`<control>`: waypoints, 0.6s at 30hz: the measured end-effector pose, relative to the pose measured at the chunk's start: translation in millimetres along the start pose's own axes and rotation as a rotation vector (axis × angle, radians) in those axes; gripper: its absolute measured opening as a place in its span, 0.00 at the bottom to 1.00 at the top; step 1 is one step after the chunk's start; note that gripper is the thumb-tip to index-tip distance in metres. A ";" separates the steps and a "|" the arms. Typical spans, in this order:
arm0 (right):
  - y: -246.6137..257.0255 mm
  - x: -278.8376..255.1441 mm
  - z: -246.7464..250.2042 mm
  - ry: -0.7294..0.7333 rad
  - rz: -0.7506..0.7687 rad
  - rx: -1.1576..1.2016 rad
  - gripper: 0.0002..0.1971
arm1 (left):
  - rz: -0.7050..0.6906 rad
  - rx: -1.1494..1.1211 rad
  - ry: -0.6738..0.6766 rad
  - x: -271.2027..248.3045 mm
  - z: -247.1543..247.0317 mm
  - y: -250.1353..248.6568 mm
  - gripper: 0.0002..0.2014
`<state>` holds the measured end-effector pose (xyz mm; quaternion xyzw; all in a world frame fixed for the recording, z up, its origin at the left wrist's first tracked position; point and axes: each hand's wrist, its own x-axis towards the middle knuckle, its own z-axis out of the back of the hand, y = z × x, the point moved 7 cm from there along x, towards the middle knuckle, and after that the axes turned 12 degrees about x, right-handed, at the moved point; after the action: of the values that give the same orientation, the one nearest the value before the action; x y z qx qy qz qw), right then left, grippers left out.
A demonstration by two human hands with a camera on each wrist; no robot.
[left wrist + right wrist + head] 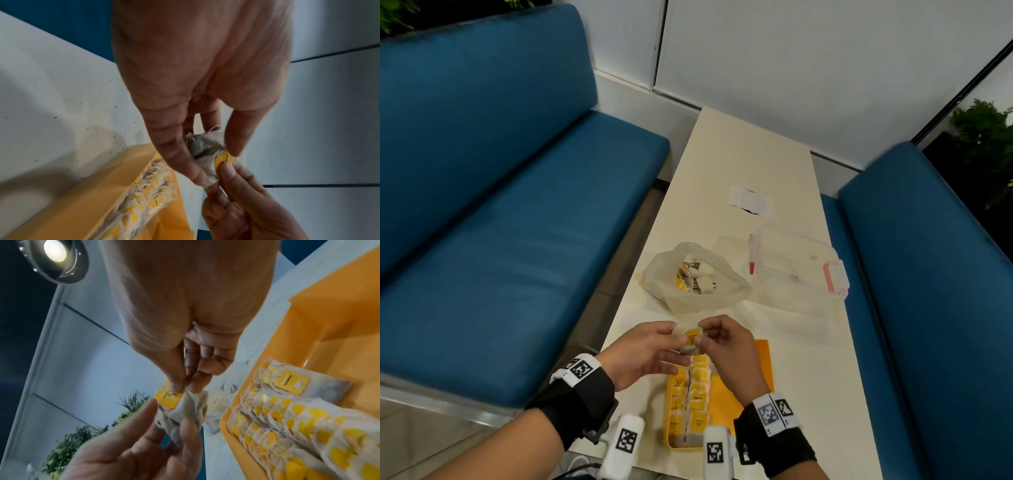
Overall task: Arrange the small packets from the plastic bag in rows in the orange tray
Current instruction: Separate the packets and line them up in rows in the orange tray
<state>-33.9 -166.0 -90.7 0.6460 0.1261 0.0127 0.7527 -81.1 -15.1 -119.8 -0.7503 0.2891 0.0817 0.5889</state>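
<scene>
Hands meet above the far end of the orange tray (753, 387), both pinching one small packet (691, 337) between them. The left hand (643, 353) curls its thumb and fingers around the packet's papery grey body; the right hand (726, 346) nips the end with the yellow tag (167, 398) between thumb and forefinger. In the left wrist view the packet (205, 151) hangs between the left fingertips (185, 164) while the right hand (242, 204) comes up from below to catch the tag.

The tray sits at the near edge of the table (753, 164), just under the hands. Along its left side lie two rows of packets (690, 401), overlapping like shingles, yellow tags up; the right part of the tray floor is bare orange. The right wrist view shows these rows (287, 417) tightly packed, one packet with its tag lying flat at the end.

Beyond the hands, toward the left edge of the table, the plastic bag (695, 277) lies open with more packets inside. Just right of it, near the right edge, stands a clear plastic container (794, 263) with pink clips. Farther along lies a small white wrapper (750, 202). Blue benches (510, 240) flank the table on both sides.
</scene>
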 end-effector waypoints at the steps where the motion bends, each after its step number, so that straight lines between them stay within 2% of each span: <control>1: -1.3 1.0 2.2 -0.009 -0.018 0.023 0.11 | -0.007 0.053 -0.035 1.2 1.7 -0.1 0.11; 7: -0.6 -0.9 5.5 0.013 -0.066 0.087 0.07 | -0.055 0.158 -0.158 6.5 10.2 3.2 0.08; 18: -5.5 -2.3 13.2 0.023 -0.141 0.159 0.07 | -0.102 0.019 -0.154 10.8 9.0 3.1 0.12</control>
<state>-34.2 -180.1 -93.9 0.6930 0.1805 -0.0430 0.6966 -71.9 -10.8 -130.0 -0.7500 0.2050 0.1064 0.6198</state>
